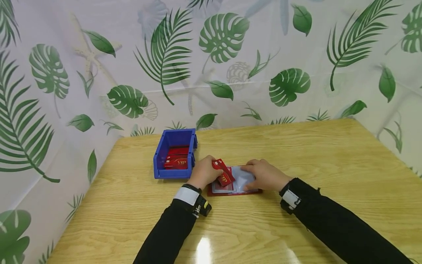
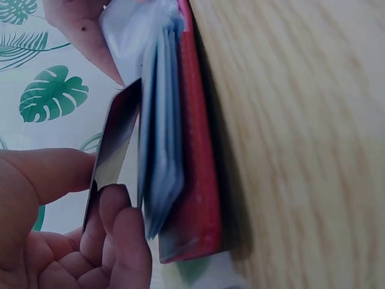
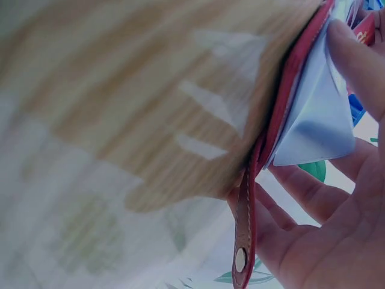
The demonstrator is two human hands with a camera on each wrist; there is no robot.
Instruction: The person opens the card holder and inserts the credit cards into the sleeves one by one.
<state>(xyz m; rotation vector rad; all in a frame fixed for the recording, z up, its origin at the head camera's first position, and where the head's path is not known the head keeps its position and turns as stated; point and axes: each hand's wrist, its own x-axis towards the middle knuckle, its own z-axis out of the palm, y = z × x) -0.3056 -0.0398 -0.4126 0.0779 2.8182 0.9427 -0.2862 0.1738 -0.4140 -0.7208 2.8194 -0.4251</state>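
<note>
A red card [image 1: 225,178] marked VIP is pinched between the thumb and fingers of my left hand [image 1: 203,171]. It is tilted over the left side of an open card holder, which has a red cover [image 2: 201,174] and several clear plastic pages [image 2: 159,132]. Another red card shows under a clear page on that side. My right hand [image 1: 268,175] grips a clear page [image 3: 316,114] on the right side, thumb on its face and fingers behind. A strap [image 3: 243,241] with a metal snap hangs from the holder's edge.
A blue plastic bin [image 1: 171,174] stands behind and left of the card holder, close to my left hand. Inside it lie red VIP cards [image 1: 176,161]. The wooden table [image 1: 313,154] meets a leaf-patterned cloth [image 1: 230,95] at the back and sides.
</note>
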